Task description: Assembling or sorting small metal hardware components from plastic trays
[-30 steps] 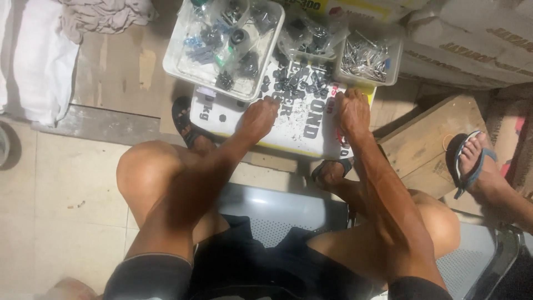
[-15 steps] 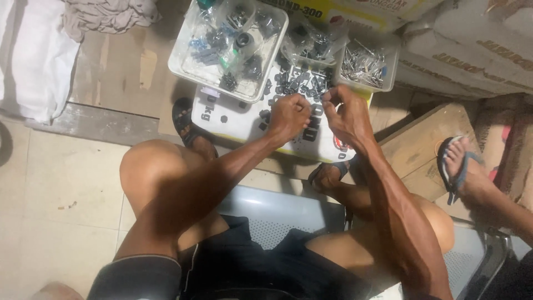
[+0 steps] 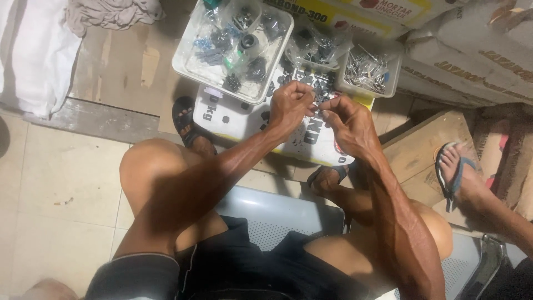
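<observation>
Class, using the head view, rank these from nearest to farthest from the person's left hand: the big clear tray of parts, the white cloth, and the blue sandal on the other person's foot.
1. Clear tray, just above-left of the left hand.
2. Blue sandal, far to the right.
3. White cloth, at the far left edge.

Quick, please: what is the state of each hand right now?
Left hand: closed, pinching a small metal part.
Right hand: closed, fingertips on the same part.

Both hands meet above the sack [image 3: 244, 119], with trays [image 3: 191, 66] of hardware behind it.
</observation>
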